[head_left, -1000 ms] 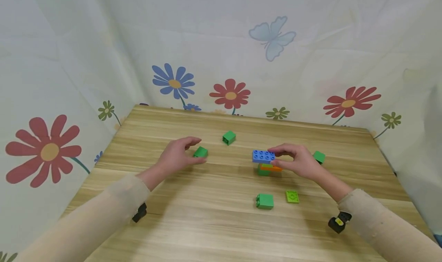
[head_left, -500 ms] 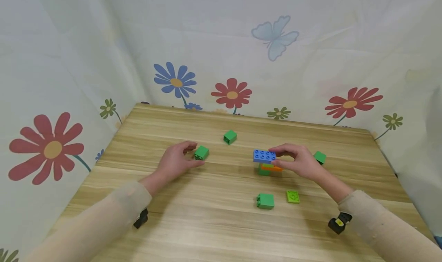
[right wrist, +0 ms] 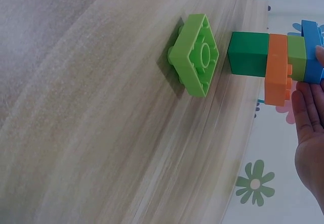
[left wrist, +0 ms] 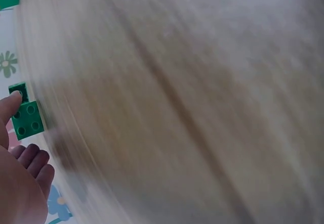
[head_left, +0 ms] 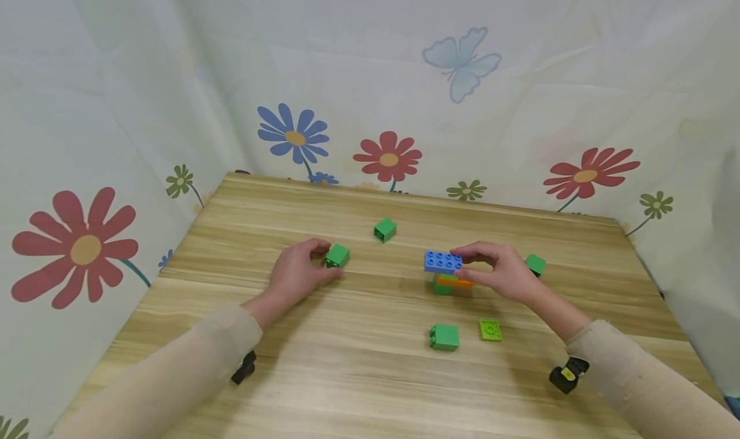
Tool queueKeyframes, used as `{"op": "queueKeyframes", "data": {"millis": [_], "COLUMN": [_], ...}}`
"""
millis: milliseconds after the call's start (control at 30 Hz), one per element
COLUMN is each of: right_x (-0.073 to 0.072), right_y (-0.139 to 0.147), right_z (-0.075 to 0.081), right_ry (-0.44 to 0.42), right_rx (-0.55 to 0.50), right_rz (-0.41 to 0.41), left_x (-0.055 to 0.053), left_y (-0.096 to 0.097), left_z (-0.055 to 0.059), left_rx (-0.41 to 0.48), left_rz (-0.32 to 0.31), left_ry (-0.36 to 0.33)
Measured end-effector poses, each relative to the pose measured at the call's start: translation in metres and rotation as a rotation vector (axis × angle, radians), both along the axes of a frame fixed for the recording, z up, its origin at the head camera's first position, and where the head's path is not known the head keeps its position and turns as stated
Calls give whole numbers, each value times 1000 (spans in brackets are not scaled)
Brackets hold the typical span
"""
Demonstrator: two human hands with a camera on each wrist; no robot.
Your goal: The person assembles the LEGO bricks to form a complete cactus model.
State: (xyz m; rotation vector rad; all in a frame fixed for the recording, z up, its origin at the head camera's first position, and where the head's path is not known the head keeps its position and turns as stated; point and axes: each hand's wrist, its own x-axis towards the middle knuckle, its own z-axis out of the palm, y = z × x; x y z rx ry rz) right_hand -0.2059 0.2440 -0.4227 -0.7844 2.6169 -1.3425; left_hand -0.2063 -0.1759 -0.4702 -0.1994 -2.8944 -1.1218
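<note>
On the left of the table, my left hand (head_left: pixel 297 273) has its thumb and forefinger around a green toy building brick (head_left: pixel 338 255), whose studs face the palm. The left wrist view shows the thumb overlapping green bricks, with the other fingers curled below. My right hand (head_left: pixel 502 273) pinches the right end of a blue eight-stud brick (head_left: pixel 442 262). That brick tops a stack of a green brick (right wrist: pixel 248 53), an orange brick (right wrist: pixel 276 70) and a lime piece (right wrist: pixel 296 58). In the right wrist view, the fingers lie along the blue brick's side.
A lime plate (head_left: pixel 490 330) lies underside up in front of the stack, beside a green brick (head_left: pixel 445 337) on its side. Another green brick (head_left: pixel 384 230) sits farther back, and one more green brick (head_left: pixel 535 264) is behind the right wrist. A flowered curtain (head_left: pixel 370 72) borders the table (head_left: pixel 347 375).
The left green brick has turned, so its studs now show toward the left hand, and the left fingers have drawn in around it. My right hand stays on the blue brick.
</note>
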Motion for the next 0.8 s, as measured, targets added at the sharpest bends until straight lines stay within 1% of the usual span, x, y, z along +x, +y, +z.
{"op": "queueKeyframes", "data": {"millis": [167, 400, 600, 800], "right_x": [0, -1, -1, -2], "right_y": [1, 2, 1, 1], "right_z": [-1, -3, -3, -4], "right_ry": [8, 19, 15, 10], "right_rx": [2, -7, -1, 6], "right_rz": [1, 9, 3, -7], "left_x": [-1, -1, -2, -5], "left_y": [1, 3, 3, 2], "left_z": [-3, -5, -5, -5], "left_rx": [-9, -7, -3, -1], "left_rz": [4, 5, 2, -12], "left_ry": [16, 34, 56, 51]}}
